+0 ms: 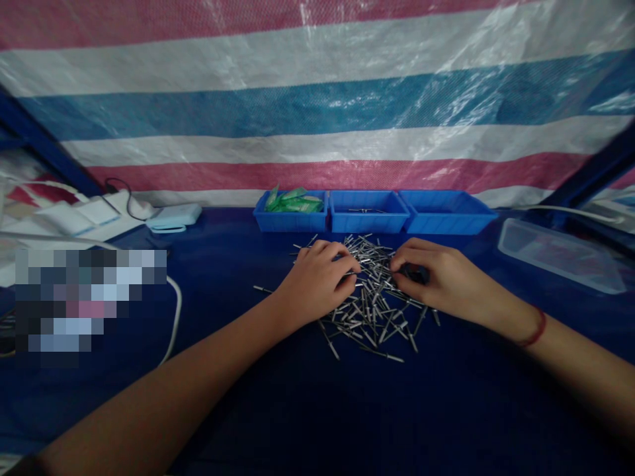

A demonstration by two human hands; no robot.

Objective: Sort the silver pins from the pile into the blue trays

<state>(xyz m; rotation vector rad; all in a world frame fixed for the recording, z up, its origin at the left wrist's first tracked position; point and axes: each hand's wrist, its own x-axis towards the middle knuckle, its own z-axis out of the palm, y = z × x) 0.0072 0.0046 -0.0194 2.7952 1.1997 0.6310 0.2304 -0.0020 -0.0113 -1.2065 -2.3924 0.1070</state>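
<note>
A loose pile of silver blind rivets (374, 307) lies on the dark blue tabletop. My left hand (320, 277) rests over the pile's left side with curled fingers. A thin rivet appears to lie between its thumb and index finger. On the right side, my right hand (431, 274) is closed, its thumb and fingertips brought together at the edge of the pile. Something dark shows inside its curled fingers, too shaded to make out. Both hands touch or hover just over the rivets, and their palms are hidden.
Behind the pile stand three blue bins: the left bin (262, 223) holds green packets, the middle bin (370, 223) a few rivets, beside the right bin (449, 221). A clear plastic lid (560, 258) lies right. Left are a light blue case (173, 217) and white cable (177, 311).
</note>
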